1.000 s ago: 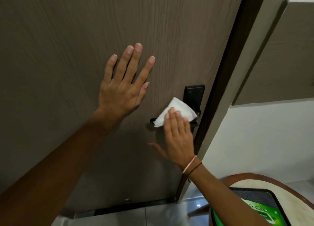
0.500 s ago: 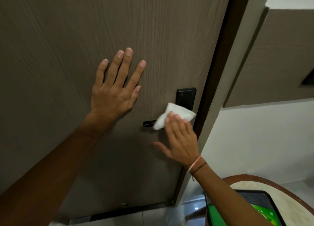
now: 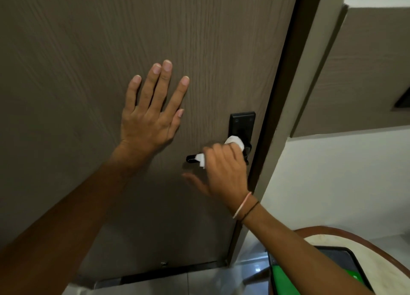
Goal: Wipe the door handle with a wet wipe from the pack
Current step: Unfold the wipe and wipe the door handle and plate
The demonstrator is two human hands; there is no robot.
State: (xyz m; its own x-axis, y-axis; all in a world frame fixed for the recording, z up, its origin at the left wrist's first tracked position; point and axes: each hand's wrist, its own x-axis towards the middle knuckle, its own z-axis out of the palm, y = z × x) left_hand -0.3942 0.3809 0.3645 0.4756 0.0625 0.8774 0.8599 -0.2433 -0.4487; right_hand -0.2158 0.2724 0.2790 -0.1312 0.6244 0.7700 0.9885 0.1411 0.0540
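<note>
A black lever door handle (image 3: 191, 158) with a black backplate (image 3: 242, 123) sits on the right side of a grey-brown wood-grain door (image 3: 111, 39). My right hand (image 3: 225, 169) curls over the lever with a white wet wipe (image 3: 235, 141) wrapped around it; only the lever's left tip and bits of wipe show. My left hand (image 3: 150, 115) lies flat on the door with fingers spread, up and left of the handle. A green wipe pack (image 3: 286, 279) rests on a black tray at the bottom right, partly hidden by my right forearm.
The dark door frame (image 3: 281, 95) runs right of the handle, with a white wall (image 3: 343, 183) beyond. A round table with a brown rim (image 3: 355, 233) carries the black tray (image 3: 348, 257) at the lower right. Tiled floor (image 3: 177, 283) lies below the door.
My right hand went from pressing the wipe flat against the handle to closing around the lever with the wipe bunched under it. My left hand stayed flat on the door.
</note>
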